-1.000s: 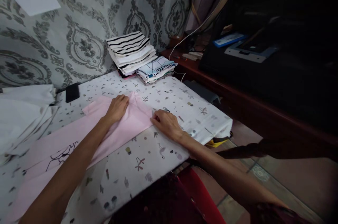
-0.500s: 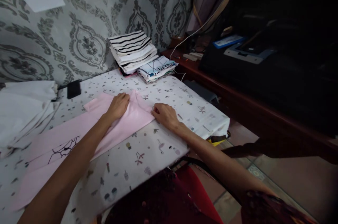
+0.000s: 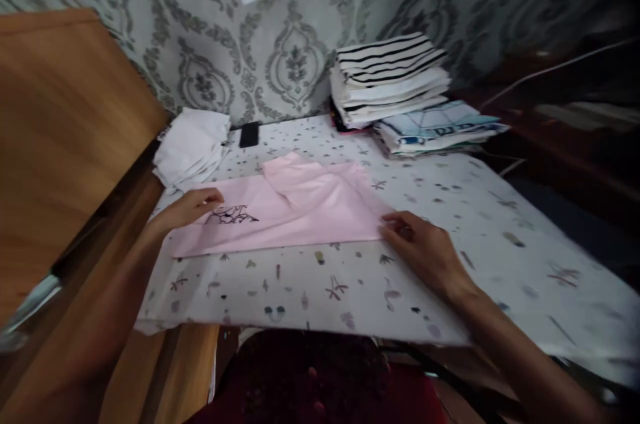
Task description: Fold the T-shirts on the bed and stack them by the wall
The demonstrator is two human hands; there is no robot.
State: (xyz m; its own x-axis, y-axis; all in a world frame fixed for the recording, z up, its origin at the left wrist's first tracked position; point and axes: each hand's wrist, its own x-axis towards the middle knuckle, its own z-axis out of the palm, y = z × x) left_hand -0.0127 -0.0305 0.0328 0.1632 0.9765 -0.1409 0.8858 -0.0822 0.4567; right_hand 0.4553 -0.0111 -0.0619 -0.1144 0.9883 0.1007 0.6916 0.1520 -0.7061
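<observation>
A pink T-shirt lies folded lengthwise on the patterned tablecloth, with a black line print toward its left end and loose creases near its right part. At its right corner, my right hand pinches the fabric between thumb and fingers. Over the left end, beside the print, is my left hand with fingers stretched out and slightly bent. It appears to hold nothing; whether its fingertips touch the shirt is unclear.
Folded striped and white clothes are stacked at the back right, beside a lower folded pile. White cloths lie back left near a black phone-like object. A wooden panel stands left; a white cable hangs right.
My view has swung left. My left hand has left the shirt's middle for its left, printed end, while my right hand stays at the right corner.
</observation>
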